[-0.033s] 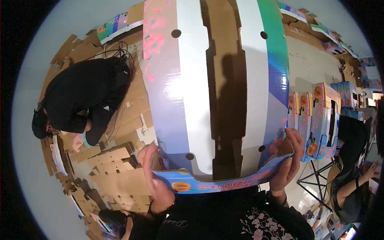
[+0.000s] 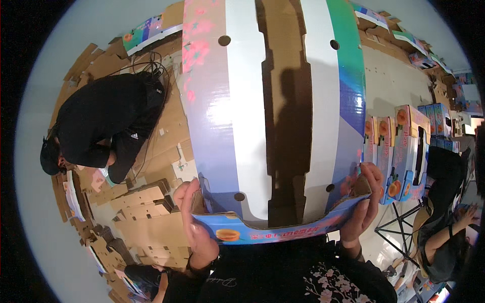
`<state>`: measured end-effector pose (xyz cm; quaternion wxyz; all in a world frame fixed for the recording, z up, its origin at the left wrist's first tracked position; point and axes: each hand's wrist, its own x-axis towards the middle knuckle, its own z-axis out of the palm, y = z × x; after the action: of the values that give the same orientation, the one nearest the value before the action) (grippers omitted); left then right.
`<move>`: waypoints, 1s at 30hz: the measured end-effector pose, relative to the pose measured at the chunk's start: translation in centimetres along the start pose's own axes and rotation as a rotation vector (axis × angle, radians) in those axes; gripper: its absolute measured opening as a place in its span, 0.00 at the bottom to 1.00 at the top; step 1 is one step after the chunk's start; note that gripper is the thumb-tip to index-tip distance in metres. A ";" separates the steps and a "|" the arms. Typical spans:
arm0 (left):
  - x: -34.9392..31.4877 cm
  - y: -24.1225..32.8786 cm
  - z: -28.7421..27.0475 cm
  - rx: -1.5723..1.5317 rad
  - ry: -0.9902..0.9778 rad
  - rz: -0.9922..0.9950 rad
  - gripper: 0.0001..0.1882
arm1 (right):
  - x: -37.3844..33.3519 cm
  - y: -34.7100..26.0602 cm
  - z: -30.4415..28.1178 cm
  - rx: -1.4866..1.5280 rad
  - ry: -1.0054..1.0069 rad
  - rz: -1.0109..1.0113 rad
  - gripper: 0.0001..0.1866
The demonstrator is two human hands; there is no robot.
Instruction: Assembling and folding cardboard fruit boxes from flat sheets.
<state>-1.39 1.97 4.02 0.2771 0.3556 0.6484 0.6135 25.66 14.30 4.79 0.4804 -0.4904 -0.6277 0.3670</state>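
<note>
A large printed cardboard box (image 2: 209, 131) fills the middle of the view, with flower prints, white bands and a green and blue side. Through a long gap between its two top panels shows the brown cardboard inside (image 2: 288, 126). My left hand (image 2: 192, 212) grips the near left corner, thumb and fingers around the folded edge. At the near right corner my right hand (image 2: 365, 204) holds the box the same way. The near end panel, blue with a peach picture, faces me and dips at its middle. Parts of my fingers are hidden behind the cardboard.
At the left a person in black (image 2: 101, 116) crouches over flattened cardboard (image 2: 156, 224). Several printed boxes (image 2: 404, 151) stand upright at the right, beside a black metal stand (image 2: 401, 232). Another person (image 2: 439, 217) sits at the far right. More cardboard lies along the walls.
The box has shifted very slightly at its left side, and my left hand a little with it. My grip on both corners stays the same.
</note>
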 end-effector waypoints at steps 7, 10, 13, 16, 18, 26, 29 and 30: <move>1.9 2.1 -0.4 0.166 -0.114 -0.071 0.39 | -0.1 0.2 0.2 0.007 0.001 0.011 0.33; 2.2 2.7 -0.3 0.277 -0.170 -0.058 0.36 | 0.3 0.0 0.3 -0.048 -0.039 0.010 0.33; 2.6 2.8 0.1 0.237 -0.101 -0.030 0.35 | 0.9 -0.1 0.3 -0.133 -0.033 -0.033 0.31; 3.5 3.2 -0.1 0.272 -0.137 -0.038 0.34 | 1.0 -0.4 0.4 -0.006 -0.046 0.029 0.28; 3.8 3.6 -0.2 0.276 -0.193 -0.049 0.32 | 1.0 -0.5 0.4 0.001 -0.042 0.028 0.25; 3.5 4.1 0.6 0.235 -0.161 -0.077 0.27 | 1.3 -0.5 0.7 0.078 -0.027 0.048 0.19; 3.5 3.4 0.5 0.142 -0.161 -0.099 0.29 | 1.2 -0.4 0.8 0.088 -0.020 0.058 0.19; 3.5 3.1 0.4 0.163 -0.179 -0.053 0.29 | 1.1 -0.3 0.8 0.102 -0.020 0.059 0.19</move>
<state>-2.74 4.97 7.34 0.3200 0.4133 0.6780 0.5168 24.79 15.34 5.16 0.4876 -0.4797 -0.5983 0.4173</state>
